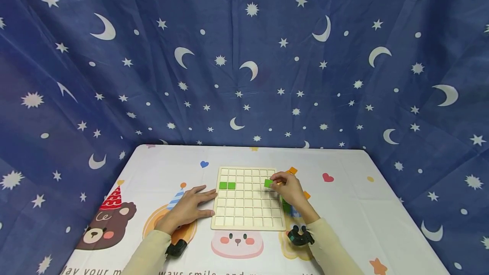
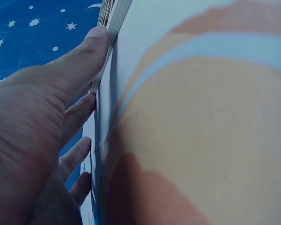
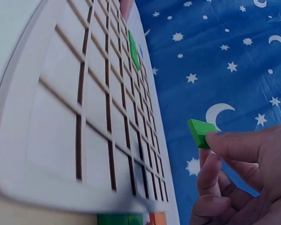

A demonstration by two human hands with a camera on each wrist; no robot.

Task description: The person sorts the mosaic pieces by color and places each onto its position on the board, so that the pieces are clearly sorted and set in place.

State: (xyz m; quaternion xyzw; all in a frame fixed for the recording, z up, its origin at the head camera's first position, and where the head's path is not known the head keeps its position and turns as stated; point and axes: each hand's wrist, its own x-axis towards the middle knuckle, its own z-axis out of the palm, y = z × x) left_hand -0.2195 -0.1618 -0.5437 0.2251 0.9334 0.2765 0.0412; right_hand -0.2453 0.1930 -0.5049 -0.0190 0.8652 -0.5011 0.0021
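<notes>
A pale wooden grid board lies flat on the table, with two green square tiles side by side in cells near its left edge. My left hand rests beside that edge, fingers spread, and in the left wrist view its thumb touches the board's side. Over the board's right part, my right hand pinches a green square tile between thumb and finger. In the right wrist view this tile is held up off the grid.
Orange tiles, a green piece and a blue piece lie right of the board, partly hidden by the right hand and forearm. The white tablecloth carries printed animals. A blue star-patterned curtain hangs behind the table.
</notes>
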